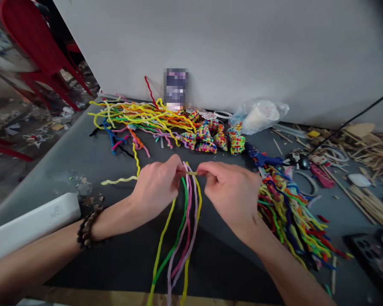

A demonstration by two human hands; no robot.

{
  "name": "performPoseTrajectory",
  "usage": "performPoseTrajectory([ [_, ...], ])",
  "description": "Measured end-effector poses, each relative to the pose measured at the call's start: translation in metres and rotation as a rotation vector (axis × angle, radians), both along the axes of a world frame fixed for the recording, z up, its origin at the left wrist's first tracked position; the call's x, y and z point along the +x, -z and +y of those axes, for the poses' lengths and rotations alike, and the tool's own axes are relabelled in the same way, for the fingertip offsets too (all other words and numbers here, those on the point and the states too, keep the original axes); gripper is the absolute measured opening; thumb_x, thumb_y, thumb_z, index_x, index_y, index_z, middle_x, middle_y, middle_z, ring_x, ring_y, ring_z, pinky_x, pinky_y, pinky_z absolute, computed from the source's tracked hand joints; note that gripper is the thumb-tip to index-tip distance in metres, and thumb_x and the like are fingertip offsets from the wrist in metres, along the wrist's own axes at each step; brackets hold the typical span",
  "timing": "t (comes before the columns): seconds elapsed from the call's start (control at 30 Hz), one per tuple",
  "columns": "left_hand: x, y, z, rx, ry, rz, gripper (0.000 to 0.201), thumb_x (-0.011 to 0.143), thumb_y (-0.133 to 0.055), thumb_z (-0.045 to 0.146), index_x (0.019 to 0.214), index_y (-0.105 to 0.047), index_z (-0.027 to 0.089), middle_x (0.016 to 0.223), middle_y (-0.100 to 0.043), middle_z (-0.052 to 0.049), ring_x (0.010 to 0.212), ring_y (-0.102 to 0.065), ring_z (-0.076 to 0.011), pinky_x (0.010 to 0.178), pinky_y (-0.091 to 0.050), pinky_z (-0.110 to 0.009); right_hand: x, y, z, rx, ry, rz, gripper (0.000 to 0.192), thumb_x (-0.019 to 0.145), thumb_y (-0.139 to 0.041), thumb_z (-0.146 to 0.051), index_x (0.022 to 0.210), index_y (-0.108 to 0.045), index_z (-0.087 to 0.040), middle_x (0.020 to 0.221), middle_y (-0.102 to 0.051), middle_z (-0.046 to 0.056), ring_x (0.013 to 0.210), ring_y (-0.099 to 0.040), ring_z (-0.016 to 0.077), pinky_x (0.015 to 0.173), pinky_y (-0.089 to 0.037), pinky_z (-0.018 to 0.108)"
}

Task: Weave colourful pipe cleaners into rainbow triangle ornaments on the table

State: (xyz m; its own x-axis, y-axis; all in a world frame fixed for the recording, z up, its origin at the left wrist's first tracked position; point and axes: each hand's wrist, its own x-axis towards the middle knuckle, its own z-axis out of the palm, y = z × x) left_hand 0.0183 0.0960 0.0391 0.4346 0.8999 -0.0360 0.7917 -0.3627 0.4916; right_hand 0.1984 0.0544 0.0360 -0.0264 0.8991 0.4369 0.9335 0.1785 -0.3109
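Head view: above the dark grey desk [67, 165], our left hand [158, 180] and right hand [231, 191] pinch a short, thin yellowish strip [192, 173] across long multicoloured fuzzy stems [189, 216]; we could lose stems through uneven tugging.

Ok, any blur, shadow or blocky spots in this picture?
Head view: red chair and phone, toward the edges, look smeared; head view: upright rectangle by the wall is pixelated; head view: dark shadow on the near table; head view: fuzzy strands below the hands look clearer.
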Motion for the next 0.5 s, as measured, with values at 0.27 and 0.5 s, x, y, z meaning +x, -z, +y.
performPoseTrajectory([
  [0.27, 0.004, 0.008, -0.006, -0.022, 0.066, 0.092, 0.026, 0.082, -0.052, 0.005, 0.100, -0.060, 0.021, 0.084, -0.077, -0.004, 0.078, -0.075, -0.0246, 0.060, -0.037, -0.028, 0.002, -0.003, 0.006, -0.066, -0.049, 0.270, 0.031, 0.081, -0.061, -0.006, 0.080, -0.082, -0.029, 0.079, -0.082, -0.006, 0.072, -0.077, 0.0169, 0.067, -0.050, 0.026],
  [0.5, 0.001, 0.000, -0.015, 0.090, 0.027, 0.066, 0.031, 0.082, -0.048, 0.002, 0.101, -0.057, 0.023, 0.080, -0.076, 0.001, 0.071, -0.074, -0.0223, 0.059, -0.036, -0.028, 0.008, 0.003, 0.015, -0.147, -0.003, 0.300, 0.030, 0.082, -0.062, -0.008, 0.082, -0.083, -0.030, 0.078, -0.082, -0.007, 0.074, -0.079, 0.0192, 0.072, -0.053, 0.028],
])
